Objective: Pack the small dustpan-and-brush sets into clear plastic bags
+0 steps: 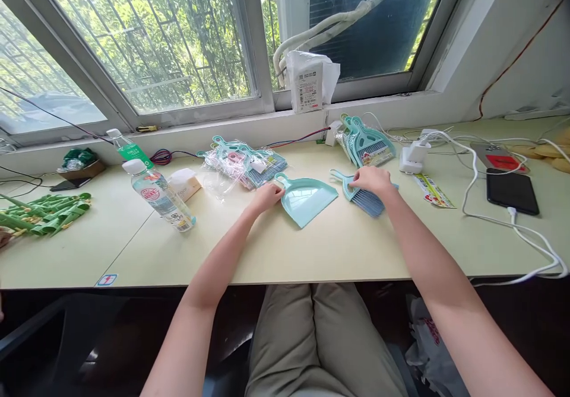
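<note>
A light teal dustpan (307, 198) lies on the table in front of me, its handle toward the window. My left hand (269, 197) pinches its left edge, close to the handle. To the right of it is a small matching hand brush (367, 201) with grey-blue bristles. My right hand (373, 181) grips the brush from above, near where the handle meets the head; the fingertips are partly hidden. Farther back on the right lies a stack of bagged dustpan and brush sets (367, 142). Behind my left hand is a pile of more sets (244, 162) in clear and pink-printed plastic.
Two bottles, one clear (162, 198) and one green-labelled (130, 148), stand at left beside a tissue pack (183, 184). Green strips (48, 214) lie far left. On the right are a white charger (414, 156), cables, a black phone (512, 191) and a yellow card (431, 191).
</note>
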### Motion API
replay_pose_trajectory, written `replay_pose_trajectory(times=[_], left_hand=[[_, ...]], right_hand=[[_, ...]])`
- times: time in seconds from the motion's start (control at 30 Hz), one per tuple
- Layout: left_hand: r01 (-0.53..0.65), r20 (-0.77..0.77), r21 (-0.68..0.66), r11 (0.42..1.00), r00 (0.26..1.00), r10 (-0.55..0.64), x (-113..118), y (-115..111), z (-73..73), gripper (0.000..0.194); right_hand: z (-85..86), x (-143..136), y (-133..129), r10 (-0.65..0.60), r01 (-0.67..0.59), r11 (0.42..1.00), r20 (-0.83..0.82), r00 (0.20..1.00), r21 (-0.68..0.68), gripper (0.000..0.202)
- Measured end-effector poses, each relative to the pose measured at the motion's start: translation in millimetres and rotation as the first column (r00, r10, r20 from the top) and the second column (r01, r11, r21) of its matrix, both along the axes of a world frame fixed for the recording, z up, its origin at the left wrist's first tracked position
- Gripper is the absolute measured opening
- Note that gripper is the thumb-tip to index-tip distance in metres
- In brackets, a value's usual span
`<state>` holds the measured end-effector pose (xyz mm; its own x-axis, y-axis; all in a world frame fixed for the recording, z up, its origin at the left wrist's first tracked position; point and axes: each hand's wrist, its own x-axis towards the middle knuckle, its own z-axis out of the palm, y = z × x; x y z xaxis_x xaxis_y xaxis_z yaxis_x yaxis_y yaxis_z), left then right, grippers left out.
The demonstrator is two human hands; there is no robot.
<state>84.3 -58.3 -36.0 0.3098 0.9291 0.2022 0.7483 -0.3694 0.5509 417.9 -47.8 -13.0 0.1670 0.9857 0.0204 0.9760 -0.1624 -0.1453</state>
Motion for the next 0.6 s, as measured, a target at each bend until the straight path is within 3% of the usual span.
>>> replay_pose_trajectory(times=[0.07, 0.13, 0.23, 0.33, 0.43, 0.5, 0.6], left_hand=[[0.079, 0.069, -0.008, 0.997, 0.995, -0.078, 19.5, -10.9, -2.1, 0.056], [0.153, 0.074, -0.052, 0.987, 0.986, -0.149, 37.1, -22.8, -1.4, 0.056], [0.259, -0.006, -0.109, 0.96, 0.965, -0.261, 50.3, -35.1, 3.2, 0.054], [0.304, -0.155, 0.088, 0.949, 0.945, -0.288, 45.7, -34.8, 5.1, 0.034], [0.365, -0.293, 0.341, 0.866, 0.917, -0.271, 33.8, -27.0, 2.4, 0.033], [0.424, -0.386, 0.412, 0.806, 0.883, -0.267, 27.4, -22.9, 1.3, 0.039], [0.537, -0.527, 0.416, 0.734, 0.8, -0.286, 23.6, -22.1, 3.2, 0.039]], right_hand=[[9.5, 7.8, -2.9, 0.053, -0.041, 0.994, -0.122, 0.991, 0.105, 0.031], [18.1, 7.4, -7.2, 0.185, -0.14, 0.971, -0.241, 0.953, 0.191, 0.034], [19.5, -14.9, -14.0, 0.392, -0.362, 0.919, -0.269, 0.88, 0.156, 0.032], [6.7, -50.1, -18.0, 0.511, -0.499, 0.86, -0.171, 0.842, 0.112, 0.023], [-5.9, -73.2, -19.1, 0.604, -0.59, 0.797, -0.211, 0.769, 0.129, 0.019], [-9.4, -78.0, -19.6, 0.633, -0.623, 0.771, -0.265, 0.728, 0.131, 0.019], [-9.1, -77.0, -21.1, 0.63, -0.616, 0.772, -0.304, 0.714, 0.154, 0.02]])
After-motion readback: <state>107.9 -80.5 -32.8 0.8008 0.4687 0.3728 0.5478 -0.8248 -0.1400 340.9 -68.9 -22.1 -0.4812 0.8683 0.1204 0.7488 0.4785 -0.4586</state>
